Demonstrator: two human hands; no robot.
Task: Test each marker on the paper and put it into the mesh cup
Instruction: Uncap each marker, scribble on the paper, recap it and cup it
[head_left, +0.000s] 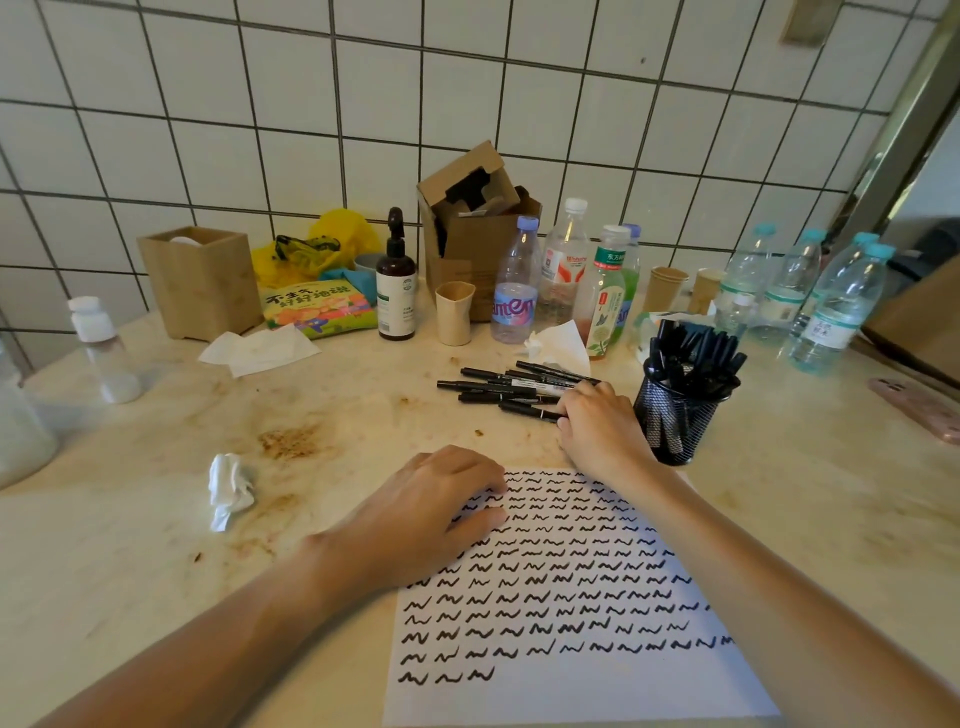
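Note:
A white paper (597, 686) covered with rows of black squiggles lies at the front of the counter. My left hand (431, 514) rests on its upper left corner, fingers loosely bent, holding nothing. Several black markers (498, 387) lie in a loose pile beyond the paper. My right hand (597, 421) reaches to the pile's right end and its fingers close round the nearest marker (524, 409). A black mesh cup (675, 421), full of several black markers, stands just right of that hand.
Bottles (517, 291), paper cups (454, 312), a cardboard box (478, 228), a pump bottle (396, 280) and a wooden box (200, 283) line the tiled wall. A crumpled tissue (228, 488) lies left of the paper. A pink phone (919, 408) sits far right.

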